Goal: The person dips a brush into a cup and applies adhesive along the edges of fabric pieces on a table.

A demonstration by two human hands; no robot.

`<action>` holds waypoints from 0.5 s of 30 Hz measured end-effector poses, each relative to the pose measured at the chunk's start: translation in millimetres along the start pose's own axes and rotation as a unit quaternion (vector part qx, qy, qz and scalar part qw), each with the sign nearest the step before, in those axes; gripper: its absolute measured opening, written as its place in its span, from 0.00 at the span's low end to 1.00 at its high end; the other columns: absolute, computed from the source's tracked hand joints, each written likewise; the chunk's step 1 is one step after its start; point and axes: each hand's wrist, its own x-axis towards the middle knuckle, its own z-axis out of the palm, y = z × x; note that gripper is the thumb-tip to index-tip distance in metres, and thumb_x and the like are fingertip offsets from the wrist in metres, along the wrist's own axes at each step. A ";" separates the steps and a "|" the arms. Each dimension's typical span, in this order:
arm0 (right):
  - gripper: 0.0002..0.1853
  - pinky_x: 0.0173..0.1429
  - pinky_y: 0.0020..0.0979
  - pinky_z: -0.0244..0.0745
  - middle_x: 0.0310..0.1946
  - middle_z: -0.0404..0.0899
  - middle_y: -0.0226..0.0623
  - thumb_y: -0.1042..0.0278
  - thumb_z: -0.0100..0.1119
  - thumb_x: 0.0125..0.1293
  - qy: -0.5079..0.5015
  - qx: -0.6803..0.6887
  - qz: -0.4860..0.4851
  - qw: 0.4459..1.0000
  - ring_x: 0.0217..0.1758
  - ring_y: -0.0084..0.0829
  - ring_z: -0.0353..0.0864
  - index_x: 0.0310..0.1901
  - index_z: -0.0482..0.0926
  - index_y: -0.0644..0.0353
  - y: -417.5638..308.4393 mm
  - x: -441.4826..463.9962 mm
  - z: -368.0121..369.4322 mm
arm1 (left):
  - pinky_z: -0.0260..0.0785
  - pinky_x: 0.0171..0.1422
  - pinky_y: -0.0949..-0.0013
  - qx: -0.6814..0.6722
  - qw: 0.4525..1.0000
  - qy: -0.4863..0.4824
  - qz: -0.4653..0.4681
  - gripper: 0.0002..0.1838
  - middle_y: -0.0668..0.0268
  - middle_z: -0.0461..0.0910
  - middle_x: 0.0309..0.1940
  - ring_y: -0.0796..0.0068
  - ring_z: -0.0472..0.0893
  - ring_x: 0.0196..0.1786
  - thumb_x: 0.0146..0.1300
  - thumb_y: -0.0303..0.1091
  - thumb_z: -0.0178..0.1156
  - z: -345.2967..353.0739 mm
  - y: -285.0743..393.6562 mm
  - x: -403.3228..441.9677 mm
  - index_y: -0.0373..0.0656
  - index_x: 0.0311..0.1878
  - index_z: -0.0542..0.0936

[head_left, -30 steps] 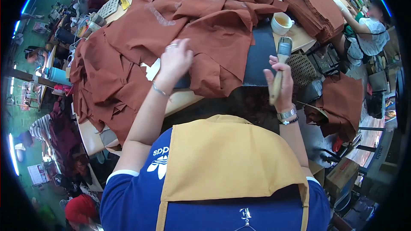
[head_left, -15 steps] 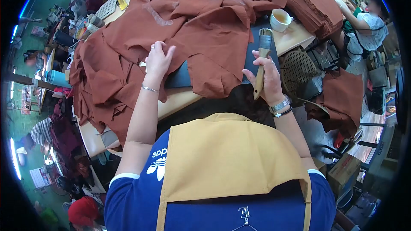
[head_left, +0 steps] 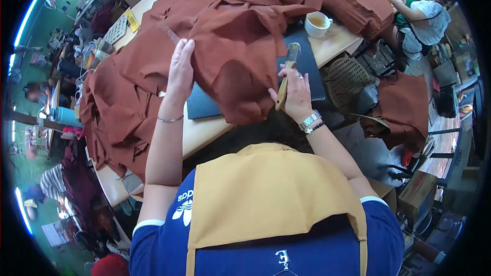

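My right hand (head_left: 296, 92) grips a flat paintbrush (head_left: 282, 93) by its wooden handle, bristles pointing up and away. Its fingertips are close to the right edge of a reddish-brown leather-like sheet (head_left: 240, 84); whether they touch it, I cannot tell. Along the left side of that sheet, my left hand (head_left: 181, 69) is raised with its fingers straight and close together, nothing visibly held. Beneath the sheet lies a dark blue-grey board (head_left: 202, 106). A white cup (head_left: 317, 31) with yellowish-brown contents stands just beyond the brush.
More reddish-brown sheets (head_left: 120, 97) are heaped across the light wooden table (head_left: 202, 135), and a thick stack (head_left: 360, 7) sits at the far right. Right of the table stand a perforated brown stool (head_left: 345, 79) and a draped brown piece (head_left: 404, 107). Another person (head_left: 427, 18) sits at the back right.
My left hand has moved up and its fingers have come together. The brush in my right hand has shifted left toward the sheet. The sheet's near part has moved and bulges differently over the board.
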 end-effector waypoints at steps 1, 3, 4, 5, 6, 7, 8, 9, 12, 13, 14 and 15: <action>0.29 0.71 0.67 0.60 0.61 0.77 0.39 0.61 0.75 0.54 0.022 -0.005 0.005 1.000 0.66 0.48 0.75 0.54 0.68 0.49 3.3 7.4 0.4 | 0.67 0.55 0.79 -0.055 0.998 -0.036 -0.011 0.05 0.77 0.75 0.42 0.87 0.73 0.45 0.77 0.37 0.57 11.2 12.9 3.0 0.49 0.43 0.78; 0.28 0.70 0.64 0.61 0.62 0.77 0.37 0.63 0.76 0.55 0.069 -0.016 0.013 0.997 0.66 0.47 0.75 0.53 0.68 0.50 12.3 25.4 -3.7 | 0.69 0.68 0.72 -0.113 0.993 -0.022 -0.019 0.15 0.71 0.80 0.54 0.81 0.78 0.57 0.77 0.40 0.57 26.8 40.8 5.0 0.42 0.58 0.81; 0.27 0.67 0.56 0.65 0.60 0.78 0.37 0.66 0.75 0.55 0.092 -0.024 0.010 0.995 0.63 0.48 0.77 0.53 0.69 0.51 18.4 34.6 -7.2 | 0.70 0.67 0.72 -0.082 0.996 0.020 0.021 0.16 0.71 0.80 0.54 0.81 0.78 0.57 0.77 0.41 0.57 34.8 52.5 7.5 0.41 0.58 0.81; 0.27 0.65 0.53 0.66 0.58 0.78 0.37 0.67 0.74 0.54 0.120 -0.035 -0.004 0.992 0.61 0.48 0.77 0.52 0.69 0.52 26.1 44.2 -13.4 | 0.70 0.66 0.72 -0.050 0.995 0.064 0.060 0.17 0.71 0.81 0.54 0.80 0.79 0.57 0.77 0.41 0.57 40.8 60.7 9.9 0.40 0.58 0.80; 0.27 0.63 0.50 0.68 0.57 0.78 0.38 0.69 0.74 0.53 0.148 -0.045 -0.018 0.988 0.59 0.49 0.77 0.52 0.69 0.52 36.1 53.3 -21.3 | 0.72 0.65 0.71 -0.092 0.991 0.072 0.058 0.17 0.70 0.81 0.54 0.79 0.80 0.57 0.77 0.41 0.57 38.6 67.7 12.5 0.39 0.58 0.80; 0.27 0.61 0.47 0.69 0.56 0.79 0.38 0.70 0.73 0.53 0.175 -0.055 -0.029 0.983 0.56 0.49 0.78 0.52 0.69 0.53 42.1 61.4 -31.2 | 0.74 0.63 0.71 -0.133 0.987 0.079 0.054 0.17 0.69 0.81 0.54 0.77 0.81 0.56 0.77 0.41 0.57 33.0 76.6 13.3 0.39 0.59 0.80; 0.26 0.57 0.42 0.70 0.52 0.80 0.39 0.74 0.72 0.51 0.214 -0.021 -0.040 0.976 0.50 0.49 0.77 0.50 0.70 0.54 48.5 68.4 -44.9 | 0.76 0.60 0.69 -0.131 0.989 0.033 0.066 0.16 0.67 0.82 0.53 0.75 0.82 0.53 0.76 0.41 0.57 27.5 88.1 6.0 0.41 0.57 0.80; 0.24 0.56 0.40 0.72 0.51 0.80 0.40 0.76 0.71 0.50 0.250 -0.012 -0.041 0.967 0.48 0.47 0.77 0.49 0.72 0.56 59.0 77.5 -52.6 | 0.78 0.58 0.68 -0.136 0.984 -0.013 0.113 0.15 0.66 0.82 0.51 0.73 0.83 0.51 0.76 0.42 0.57 12.0 89.3 12.0 0.43 0.56 0.80; 0.18 0.70 0.49 0.62 0.49 0.81 0.38 0.64 0.66 0.61 0.239 0.016 -0.057 0.969 0.55 0.47 0.80 0.50 0.72 0.52 64.0 77.5 -97.9 | 0.67 0.70 0.66 -0.009 0.973 0.207 0.103 0.20 0.65 0.78 0.59 0.73 0.78 0.61 0.78 0.44 0.51 -22.1 100.0 -5.6 0.39 0.60 0.78; 0.17 0.74 0.51 0.60 0.50 0.82 0.38 0.63 0.65 0.63 0.237 0.041 -0.068 0.968 0.56 0.48 0.80 0.50 0.72 0.52 65.2 74.4 -104.5 | 0.66 0.70 0.67 0.068 0.961 0.229 0.142 0.19 0.66 0.77 0.57 0.73 0.76 0.60 0.78 0.44 0.51 -47.2 89.0 -12.5 0.38 0.58 0.78; 0.13 0.77 0.52 0.57 0.50 0.82 0.38 0.65 0.60 0.66 0.207 0.047 -0.070 0.975 0.57 0.48 0.79 0.50 0.72 0.52 65.0 63.5 -109.1 | 0.64 0.70 0.67 0.145 0.939 0.257 0.178 0.18 0.66 0.76 0.55 0.74 0.75 0.59 0.78 0.43 0.52 -72.4 78.0 -19.6 0.38 0.56 0.78; 0.09 0.79 0.53 0.54 0.51 0.82 0.38 0.68 0.55 0.69 0.178 0.053 -0.072 0.980 0.58 0.49 0.79 0.50 0.72 0.53 64.8 52.7 -113.7 | 0.66 0.67 0.69 0.214 0.918 0.258 0.210 0.16 0.67 0.76 0.50 0.74 0.75 0.56 0.77 0.42 0.52 -111.3 58.2 -28.1 0.37 0.50 0.78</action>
